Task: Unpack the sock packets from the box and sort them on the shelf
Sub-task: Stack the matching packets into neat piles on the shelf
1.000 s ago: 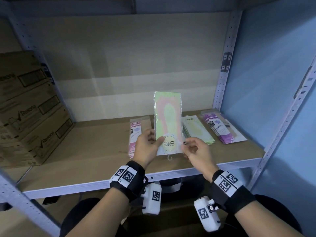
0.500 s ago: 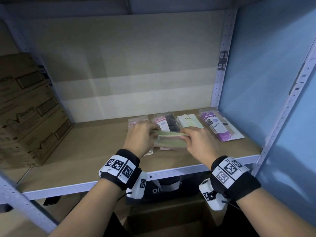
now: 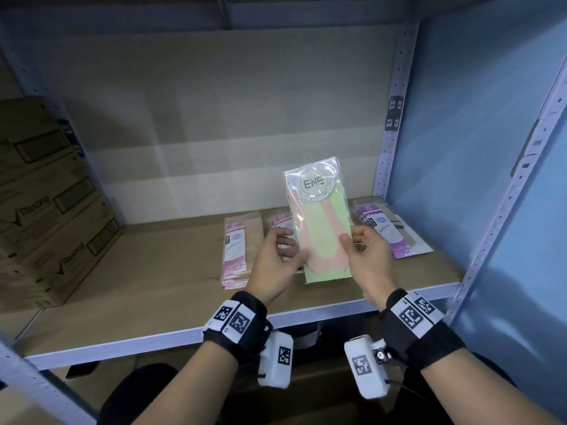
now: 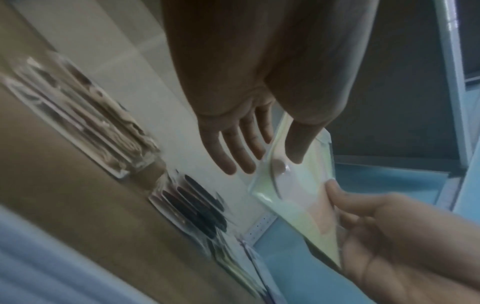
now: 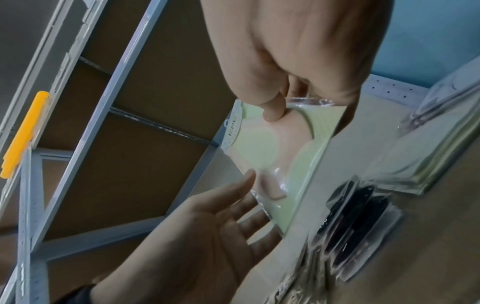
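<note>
Upright at centre frame, a green-and-pink ENE sock packet (image 3: 319, 222) is pinched by the right hand (image 3: 366, 262); the left hand (image 3: 276, 265), fingers relaxed, steadies its edge. It probably belongs, laid flat, on the green pile (image 5: 405, 164) behind on the shelf (image 3: 153, 271).

Held packet: we see a flat green-and-pink sock packet (image 3: 319, 222) in clear glossy plastic film (glare on its wrap).
Shelf board: our brown matt wooden shelf board (image 3: 147, 271) looks smooth.
Frame: pale painted metal shelf upright (image 3: 388, 142), perforated.
Cartons: stacked brown cardboard boxes (image 3: 46, 210), matt paper surface.
</note>
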`<state>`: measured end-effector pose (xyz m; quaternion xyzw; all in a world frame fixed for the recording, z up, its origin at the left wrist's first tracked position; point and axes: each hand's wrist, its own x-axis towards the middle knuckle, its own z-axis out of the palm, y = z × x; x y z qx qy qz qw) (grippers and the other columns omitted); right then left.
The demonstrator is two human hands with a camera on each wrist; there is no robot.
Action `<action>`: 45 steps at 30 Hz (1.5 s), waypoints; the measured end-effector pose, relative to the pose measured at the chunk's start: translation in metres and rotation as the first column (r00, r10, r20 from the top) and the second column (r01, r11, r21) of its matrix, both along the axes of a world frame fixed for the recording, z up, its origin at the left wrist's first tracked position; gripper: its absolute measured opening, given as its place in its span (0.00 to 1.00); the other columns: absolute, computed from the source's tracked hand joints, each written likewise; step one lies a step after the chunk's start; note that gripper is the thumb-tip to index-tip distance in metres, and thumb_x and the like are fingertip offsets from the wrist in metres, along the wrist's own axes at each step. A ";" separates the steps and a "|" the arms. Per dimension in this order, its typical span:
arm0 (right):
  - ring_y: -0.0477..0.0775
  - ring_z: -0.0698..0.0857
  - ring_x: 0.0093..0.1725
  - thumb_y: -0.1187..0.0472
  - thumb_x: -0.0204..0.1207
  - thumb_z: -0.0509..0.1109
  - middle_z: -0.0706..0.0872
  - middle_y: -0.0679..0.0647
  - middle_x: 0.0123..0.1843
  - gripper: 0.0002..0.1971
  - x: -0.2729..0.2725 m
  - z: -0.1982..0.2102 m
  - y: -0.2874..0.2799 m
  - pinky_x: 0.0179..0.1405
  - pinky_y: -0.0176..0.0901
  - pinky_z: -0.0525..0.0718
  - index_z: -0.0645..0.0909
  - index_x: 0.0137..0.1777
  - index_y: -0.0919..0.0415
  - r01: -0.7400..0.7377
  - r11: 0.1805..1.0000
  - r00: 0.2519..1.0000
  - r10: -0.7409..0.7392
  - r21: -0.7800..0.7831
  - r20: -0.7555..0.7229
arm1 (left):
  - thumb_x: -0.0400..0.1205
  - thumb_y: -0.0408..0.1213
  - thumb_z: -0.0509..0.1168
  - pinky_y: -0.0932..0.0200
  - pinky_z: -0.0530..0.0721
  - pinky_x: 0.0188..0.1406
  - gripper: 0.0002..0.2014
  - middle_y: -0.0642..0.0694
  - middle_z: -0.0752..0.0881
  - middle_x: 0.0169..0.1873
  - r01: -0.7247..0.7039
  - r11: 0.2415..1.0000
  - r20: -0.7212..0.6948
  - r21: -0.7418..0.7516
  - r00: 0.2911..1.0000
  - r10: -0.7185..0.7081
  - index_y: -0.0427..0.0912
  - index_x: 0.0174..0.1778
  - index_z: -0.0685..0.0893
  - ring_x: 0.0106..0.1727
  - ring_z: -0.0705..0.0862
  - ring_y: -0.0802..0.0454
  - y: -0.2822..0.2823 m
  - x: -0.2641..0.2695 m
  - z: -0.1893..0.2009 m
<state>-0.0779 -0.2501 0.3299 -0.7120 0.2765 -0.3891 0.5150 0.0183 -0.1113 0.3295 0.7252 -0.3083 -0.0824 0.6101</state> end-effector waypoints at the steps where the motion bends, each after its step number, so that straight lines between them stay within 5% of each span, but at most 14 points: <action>1: 0.54 0.86 0.51 0.60 0.79 0.69 0.86 0.51 0.49 0.05 0.002 -0.002 0.000 0.53 0.52 0.86 0.80 0.53 0.55 -0.002 0.999 1.000 0.001 0.038 0.020 | 0.75 0.34 0.75 0.67 0.85 0.42 0.19 0.50 0.83 0.47 0.020 1.000 -0.017 -0.013 1.000 -0.020 0.46 0.57 0.75 0.43 0.82 0.53 -0.003 -0.003 -0.002; 5: 0.55 0.86 0.50 0.63 0.78 0.69 0.85 0.50 0.47 0.04 0.003 -0.008 0.002 0.54 0.54 0.85 0.81 0.48 0.53 -0.024 0.994 0.998 0.017 0.102 0.065 | 0.75 0.33 0.74 0.52 0.87 0.43 0.17 0.45 0.85 0.44 0.005 0.999 0.001 -0.044 1.000 -0.005 0.51 0.52 0.76 0.39 0.83 0.51 -0.012 -0.006 -0.006; 7: 0.54 0.85 0.48 0.71 0.73 0.69 0.86 0.47 0.45 0.13 -0.002 -0.007 0.000 0.48 0.48 0.83 0.82 0.47 0.51 -0.070 0.990 0.996 0.062 0.124 0.061 | 0.75 0.33 0.74 0.52 0.87 0.43 0.16 0.47 0.84 0.42 -0.010 0.999 -0.016 -0.048 1.000 0.009 0.51 0.52 0.77 0.39 0.84 0.50 -0.015 -0.005 -0.007; 10: 0.49 0.83 0.47 0.77 0.66 0.69 0.86 0.48 0.49 0.25 -0.008 -0.006 -0.010 0.40 0.35 0.80 0.82 0.59 0.52 -0.099 0.992 0.994 0.103 0.075 -0.043 | 0.73 0.35 0.76 0.44 0.89 0.46 0.18 0.50 0.84 0.41 -0.029 0.999 -0.031 -0.027 0.999 0.028 0.53 0.54 0.78 0.44 0.87 0.42 -0.025 -0.003 -0.004; 14: 0.41 0.80 0.45 0.77 0.67 0.72 0.82 0.48 0.49 0.32 -0.007 -0.002 -0.040 0.37 0.28 0.77 0.73 0.70 0.53 -0.023 0.998 0.998 0.027 0.066 -0.060 | 0.72 0.35 0.77 0.53 0.84 0.42 0.24 0.53 0.79 0.37 -0.091 0.996 0.007 0.011 0.996 0.091 0.48 0.59 0.73 0.36 0.81 0.53 -0.063 -0.002 0.005; 17: 0.45 0.81 0.49 0.76 0.70 0.70 0.82 0.46 0.49 0.21 -0.009 0.002 -0.068 0.44 0.30 0.78 0.79 0.61 0.57 0.052 0.998 0.997 -0.050 0.026 -0.058 | 0.71 0.40 0.77 0.57 0.81 0.48 0.23 0.51 0.79 0.45 -0.018 0.985 0.140 0.171 0.990 -0.007 0.47 0.59 0.75 0.46 0.81 0.51 -0.094 -0.001 0.008; 20: 0.52 0.83 0.56 0.72 0.73 0.66 0.86 0.51 0.57 0.14 -0.004 -0.004 -0.094 0.56 0.42 0.81 0.86 0.51 0.54 0.047 0.998 0.985 -0.053 -0.040 -0.165 | 0.71 0.50 0.75 0.47 0.76 0.67 0.28 0.47 0.78 0.62 -0.017 0.904 0.271 0.428 0.956 -0.111 0.50 0.65 0.76 0.65 0.77 0.47 -0.119 0.006 0.002; 22: 0.54 0.82 0.61 0.69 0.76 0.64 0.84 0.54 0.65 0.15 0.000 -0.011 -0.106 0.64 0.43 0.78 0.86 0.56 0.55 0.003 0.998 0.964 -0.020 -0.067 -0.266 | 0.73 0.55 0.72 0.41 0.69 0.72 0.29 0.45 0.77 0.67 -0.080 0.831 0.339 0.550 0.931 -0.135 0.51 0.68 0.75 0.72 0.71 0.45 -0.130 0.008 -0.001; 26: 0.55 0.77 0.70 0.63 0.78 0.68 0.77 0.55 0.72 0.19 0.009 -0.024 -0.115 0.68 0.39 0.70 0.79 0.69 0.62 -0.116 0.992 0.913 0.090 -0.042 -0.398 | 0.77 0.58 0.65 0.36 0.62 0.74 0.30 0.41 0.74 0.71 -0.153 0.669 0.385 0.727 0.898 -0.214 0.47 0.73 0.72 0.77 0.63 0.39 -0.145 0.011 -0.012; 34: 0.59 0.70 0.77 0.61 0.78 0.69 0.69 0.57 0.79 0.25 0.033 -0.053 -0.119 0.76 0.45 0.65 0.74 0.75 0.61 -0.221 0.963 0.768 0.076 -0.152 -0.636 | 0.78 0.57 0.61 0.29 0.51 0.77 0.28 0.36 0.75 0.71 -0.267 0.430 0.425 0.862 0.844 -0.328 0.43 0.70 0.75 0.80 0.59 0.38 -0.154 0.020 -0.027; 39: 0.59 0.66 0.78 0.57 0.79 0.68 0.67 0.58 0.79 0.25 0.037 -0.061 -0.119 0.78 0.51 0.66 0.73 0.75 0.60 -0.235 0.944 0.728 0.013 -0.232 -0.686 | 0.79 0.56 0.59 0.25 0.48 0.76 0.26 0.37 0.78 0.68 -0.248 0.374 0.393 0.893 0.835 -0.384 0.43 0.67 0.76 0.79 0.61 0.37 -0.157 0.026 -0.029; 45: 0.60 0.65 0.78 0.56 0.80 0.66 0.66 0.58 0.80 0.24 0.035 -0.059 -0.116 0.77 0.48 0.65 0.73 0.75 0.60 -0.236 0.938 0.747 0.009 -0.253 -0.665 | 0.80 0.56 0.59 0.26 0.50 0.76 0.25 0.38 0.78 0.68 -0.218 0.401 0.379 0.890 0.842 -0.383 0.44 0.67 0.76 0.76 0.65 0.40 -0.154 0.027 -0.029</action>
